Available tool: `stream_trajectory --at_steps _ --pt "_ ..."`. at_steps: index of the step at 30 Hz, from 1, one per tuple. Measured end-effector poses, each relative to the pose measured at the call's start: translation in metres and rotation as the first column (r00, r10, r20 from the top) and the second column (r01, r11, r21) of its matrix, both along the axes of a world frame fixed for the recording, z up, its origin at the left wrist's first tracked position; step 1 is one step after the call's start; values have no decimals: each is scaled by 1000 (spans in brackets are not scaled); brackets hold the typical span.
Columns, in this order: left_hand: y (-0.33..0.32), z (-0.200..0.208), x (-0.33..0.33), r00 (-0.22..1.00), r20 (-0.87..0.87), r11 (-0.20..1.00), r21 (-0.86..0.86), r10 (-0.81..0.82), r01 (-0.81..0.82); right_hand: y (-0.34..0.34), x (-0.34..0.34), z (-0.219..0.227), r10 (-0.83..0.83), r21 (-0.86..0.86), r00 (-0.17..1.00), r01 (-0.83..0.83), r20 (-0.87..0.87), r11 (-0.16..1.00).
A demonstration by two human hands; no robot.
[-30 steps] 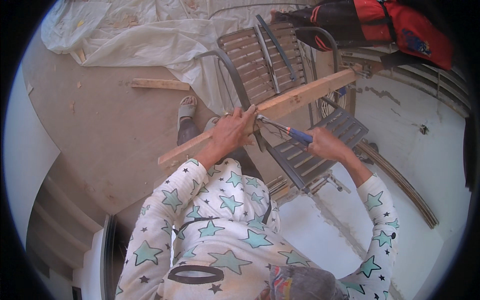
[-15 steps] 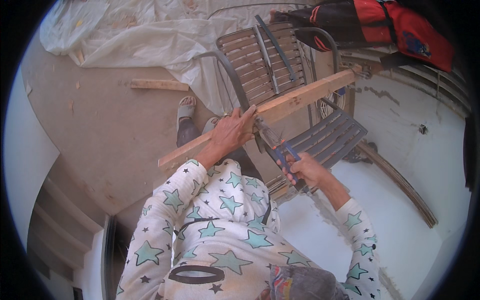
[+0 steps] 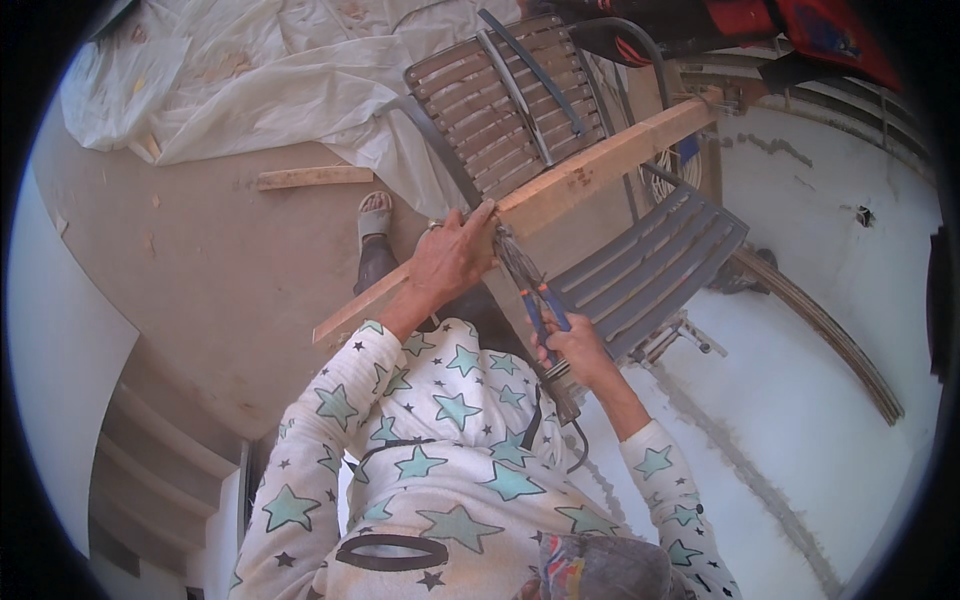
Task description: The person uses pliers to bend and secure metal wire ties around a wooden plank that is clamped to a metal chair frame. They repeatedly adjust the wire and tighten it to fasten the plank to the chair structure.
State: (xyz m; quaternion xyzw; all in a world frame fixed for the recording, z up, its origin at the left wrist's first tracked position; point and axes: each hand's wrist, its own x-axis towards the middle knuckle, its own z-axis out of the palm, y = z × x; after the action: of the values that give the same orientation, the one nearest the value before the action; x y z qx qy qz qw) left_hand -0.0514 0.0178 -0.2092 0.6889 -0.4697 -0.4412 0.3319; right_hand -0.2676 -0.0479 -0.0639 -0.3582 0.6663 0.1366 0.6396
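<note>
A long wooden plank (image 3: 610, 155) runs slantwise across in front of me, from the lower left to the upper right. My left hand (image 3: 452, 258) is wrapped over its near part, with the thumb side towards the middle. My right hand (image 3: 572, 345) is closed on the handles of pliers (image 3: 536, 300) with blue and orange grips. The jaws point up and away, close beside my left fingers and the plank's edge. What lies between the jaws is too small to make out.
Beyond the plank stands a slatted metal chair (image 3: 655, 265), with two dark strips (image 3: 530, 72) on its backrest. A plastic sheet (image 3: 270, 90) and a short wood piece (image 3: 315, 177) lie on the floor. A person in red and black (image 3: 740, 25) is at the upper right; long strips (image 3: 830, 325) lie on the right.
My right hand and the pliers have moved left, with the pliers more upright. The left hand stays on the plank, and the whole view has shifted slightly.
</note>
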Motion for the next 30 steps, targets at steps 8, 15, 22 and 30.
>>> stream_trajectory --at_steps 8,15,22,30 --pt "1 0 1 1000 2 1000 -10 15 -15 14 -8 -13 28 -61 999 -26 42 998" --pt "-2 0 1 1000 -5 1000 5 21 -21 20 -12 -19 27 -85 998 -23 57 996" --pt "-3 1 1 1000 5 1000 -16 23 -23 16 -11 -22 -9 -85 998 15 64 996" --pt "-3 4 -1 1000 6 1000 1 17 -17 19 -18 -26 -39 -82 996 45 81 996"
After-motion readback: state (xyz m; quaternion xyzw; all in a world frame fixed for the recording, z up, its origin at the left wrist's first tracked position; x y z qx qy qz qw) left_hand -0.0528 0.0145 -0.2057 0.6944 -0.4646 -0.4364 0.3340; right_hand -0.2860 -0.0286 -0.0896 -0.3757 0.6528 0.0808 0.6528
